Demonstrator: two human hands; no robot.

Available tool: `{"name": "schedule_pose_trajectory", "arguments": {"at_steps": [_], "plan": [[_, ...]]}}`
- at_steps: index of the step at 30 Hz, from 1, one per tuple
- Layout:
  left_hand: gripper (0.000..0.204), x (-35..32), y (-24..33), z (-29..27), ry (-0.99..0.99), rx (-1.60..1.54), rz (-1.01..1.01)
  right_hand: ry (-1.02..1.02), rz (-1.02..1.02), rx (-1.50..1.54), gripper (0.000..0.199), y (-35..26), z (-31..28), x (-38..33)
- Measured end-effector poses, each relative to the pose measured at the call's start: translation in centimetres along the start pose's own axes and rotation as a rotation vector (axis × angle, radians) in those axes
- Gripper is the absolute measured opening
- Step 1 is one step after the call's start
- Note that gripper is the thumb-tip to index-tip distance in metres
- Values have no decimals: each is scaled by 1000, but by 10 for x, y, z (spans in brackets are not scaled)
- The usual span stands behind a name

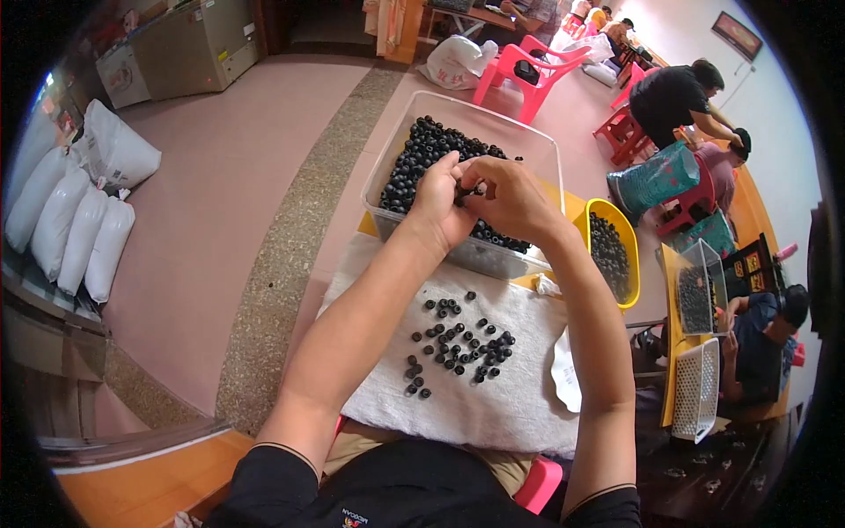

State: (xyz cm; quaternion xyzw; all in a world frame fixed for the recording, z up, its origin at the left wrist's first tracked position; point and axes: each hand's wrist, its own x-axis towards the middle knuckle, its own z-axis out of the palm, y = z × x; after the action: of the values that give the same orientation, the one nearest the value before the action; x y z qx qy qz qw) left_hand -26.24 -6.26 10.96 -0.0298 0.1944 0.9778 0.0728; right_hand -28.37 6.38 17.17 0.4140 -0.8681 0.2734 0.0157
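Much appears left, with black beads (414, 160) heaped in the clear bin (539, 158), above which the left hand (438, 201) cups a few and the right hand (509, 198) pinches at them, while a smaller scatter, perhaps already handled, lies on the cloth (528, 383).

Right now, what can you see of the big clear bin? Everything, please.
The large rectangular bin looks like clear plastic, open-topped and upright, with a pale rim. It stands beyond the white cloth, left of the yellow tub. Small black ring-shaped pieces lie heaped inside, showing through its near wall. The left hand and right hand hide part of it; whether they touch it is unclear.
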Motion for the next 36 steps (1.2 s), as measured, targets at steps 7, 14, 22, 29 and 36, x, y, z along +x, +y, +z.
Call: {"name": "schedule_pose_trajectory", "arguments": {"at_steps": [7, 14, 22, 29, 36], "plan": [[36, 16, -2, -16, -40, -72, -12, 131, -81, 72, 28, 10, 11, -1], [39, 14, -3, -17, -5, -79, 23, 220, -59, 151, 17, 16, 11, -5], [25, 13, -5, -9, 160, -190, 63, 483, 43, 120, 24, 23, 1, -15], [32, -8, 17, 2, 79, -94, -33, 305, -52, -307, 25, 59, 3, -38], [48, -110, -19, 27, 9, 405, 187, 521, -53, 1, 22, 3, -4, -136]]}}
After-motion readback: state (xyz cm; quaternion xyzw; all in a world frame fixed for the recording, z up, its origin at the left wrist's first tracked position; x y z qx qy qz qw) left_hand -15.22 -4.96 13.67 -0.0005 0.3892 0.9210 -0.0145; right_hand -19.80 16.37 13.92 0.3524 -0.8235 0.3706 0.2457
